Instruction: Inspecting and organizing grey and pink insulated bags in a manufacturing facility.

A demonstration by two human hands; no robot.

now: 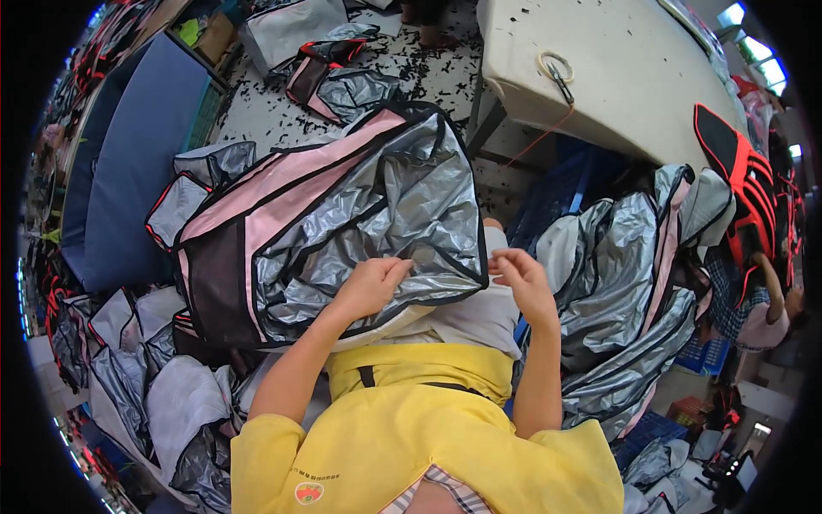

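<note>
Across my lap lies a large soft bag with a crinkled silver lining, pink panels, a dark mesh side and black binding. My left hand is closed in a pinch on the silver lining near the bag's front edge. Just off the bag's right corner, my right hand has its fingers drawn together. Whatever is between those fingertips, if anything, is too small to make out.
A pale table at the far right bears a small cutter with a looped cord. More silver bags are heaped at my right. Grey and silver bags lie at left, beside a blue panel. Black scraps litter the floor.
</note>
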